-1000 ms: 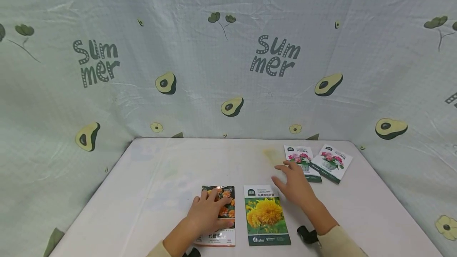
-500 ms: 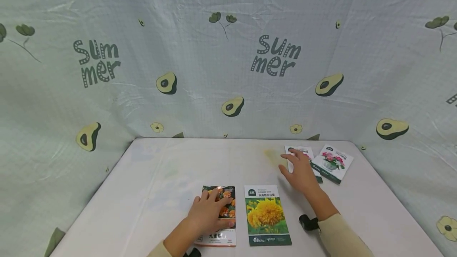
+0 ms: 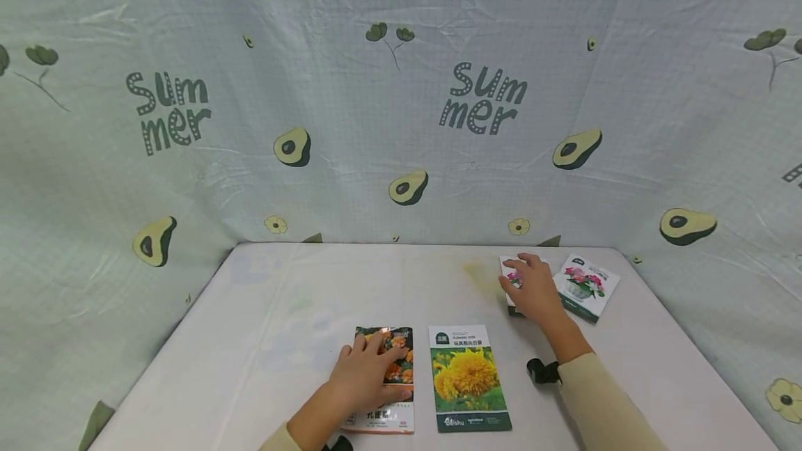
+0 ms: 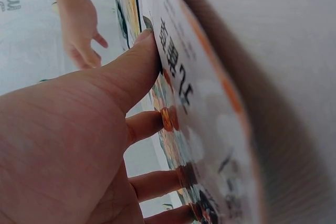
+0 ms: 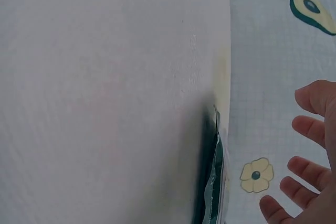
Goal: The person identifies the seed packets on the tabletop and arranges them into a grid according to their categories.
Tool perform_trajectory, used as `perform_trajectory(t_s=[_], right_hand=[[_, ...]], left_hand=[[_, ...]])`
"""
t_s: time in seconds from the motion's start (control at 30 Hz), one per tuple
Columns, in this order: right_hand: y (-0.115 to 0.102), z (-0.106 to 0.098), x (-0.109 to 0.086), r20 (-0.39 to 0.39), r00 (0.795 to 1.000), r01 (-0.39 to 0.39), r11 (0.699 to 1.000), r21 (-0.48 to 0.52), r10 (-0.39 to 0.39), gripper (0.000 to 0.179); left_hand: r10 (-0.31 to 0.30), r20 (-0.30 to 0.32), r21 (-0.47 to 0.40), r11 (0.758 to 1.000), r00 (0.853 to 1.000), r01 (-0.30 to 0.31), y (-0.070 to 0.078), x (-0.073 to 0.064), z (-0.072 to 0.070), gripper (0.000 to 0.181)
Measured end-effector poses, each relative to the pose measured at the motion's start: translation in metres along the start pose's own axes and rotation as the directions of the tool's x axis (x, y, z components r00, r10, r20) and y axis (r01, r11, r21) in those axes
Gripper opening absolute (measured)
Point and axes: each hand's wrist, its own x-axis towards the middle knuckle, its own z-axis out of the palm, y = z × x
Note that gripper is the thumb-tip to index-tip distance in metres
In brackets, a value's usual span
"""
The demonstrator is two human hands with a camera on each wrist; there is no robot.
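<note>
My left hand (image 3: 366, 374) rests on a seed packet with orange flowers (image 3: 397, 420), fingers spread; in the left wrist view the thumb and fingertips touch the printed face of that packet (image 4: 184, 93). Over the back right of the table, my right hand (image 3: 535, 294) hovers with loosely bent fingers above a white seed packet with pink flowers (image 3: 512, 277), hiding much of it. In the right wrist view a gap separates the fingers of the right hand (image 5: 310, 171) from the packet's dark green edge (image 5: 214, 182). Nothing is in that hand.
A seed packet with a yellow flower (image 3: 470, 378) lies beside the left hand's packet. Another pink-flower packet (image 3: 585, 287) lies angled at the back right. Behind the white table (image 3: 282, 312) hangs a curtain (image 3: 338, 89) printed with avocados.
My right hand has moved away from me and slightly right, from beside the nearer pink-flower packet to over it. The left hand stays on the orange-flower packet.
</note>
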Motion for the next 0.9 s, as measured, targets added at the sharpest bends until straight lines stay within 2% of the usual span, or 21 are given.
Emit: perform_trajectory(t_s=[0.17,0.33,0.57,0.9], right_hand=[[0.010,-0.001,0.007,0.012,1.000,0.001,1.000,-0.014,-0.001,0.042],[0.017,-0.002,0.014,0.063,0.997,-0.046,0.999,-0.024,0.047,0.042],[0.027,0.001,0.023,0.121,0.990,-0.069,0.995,-0.070,0.077,0.045],[0.036,0.007,0.033,0.170,0.983,-0.040,0.985,-0.167,0.068,0.049]], left_hand=[[0.000,0.006,0.010,1.000,1.000,0.000,0.002,-0.001,-0.004,0.068],[-0.006,0.006,0.011,1.000,1.000,0.006,0.002,-0.001,-0.003,0.068],[-0.009,0.006,0.017,1.000,1.000,0.009,0.003,-0.001,-0.003,0.068],[-0.003,0.000,0.025,1.000,1.000,0.003,0.003,-0.001,-0.004,0.068]])
